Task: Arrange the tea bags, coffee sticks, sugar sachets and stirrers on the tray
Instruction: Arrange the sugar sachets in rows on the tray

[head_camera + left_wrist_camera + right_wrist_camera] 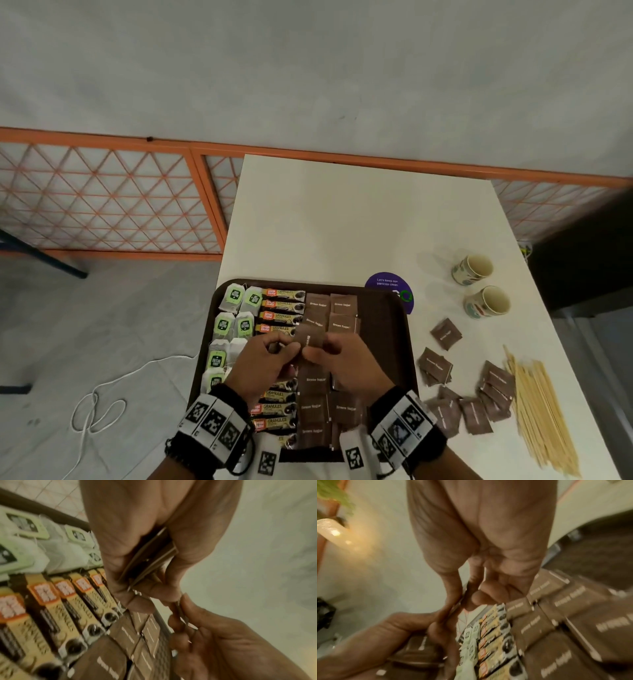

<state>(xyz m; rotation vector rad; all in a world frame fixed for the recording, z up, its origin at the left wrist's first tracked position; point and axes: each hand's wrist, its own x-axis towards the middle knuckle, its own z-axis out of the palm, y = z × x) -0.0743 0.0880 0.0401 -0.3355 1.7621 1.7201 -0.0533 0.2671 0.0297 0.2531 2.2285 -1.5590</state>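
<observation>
The dark brown rectangular plastic tray [387, 329] lies directly beneath the grip, already filled from its left with green-tagged white paper tea bags [236, 298], yellow-and-orange coffee sticks [284, 306] and flat brown paper sugar sachets [342, 305], and the risk is judged to start there: a careless lowering of the hands could nudge the laid rows out of line. Right of the grip, loose sachets [442, 334] and the pale wooden stirrers [537, 411] are left on the white table [342, 222], well apart from the tray. A small stack of brown sachets [150, 557] is gripped in the curled left hand [263, 363]; one sachet [310, 337] is pinched between both hands, the right hand [342, 359] closing thumb and finger on its near edge. Held edge-up, its long axis is seen running away from the person, print sideways. If peeled too fast, the stack may be fanned and spilled.
</observation>
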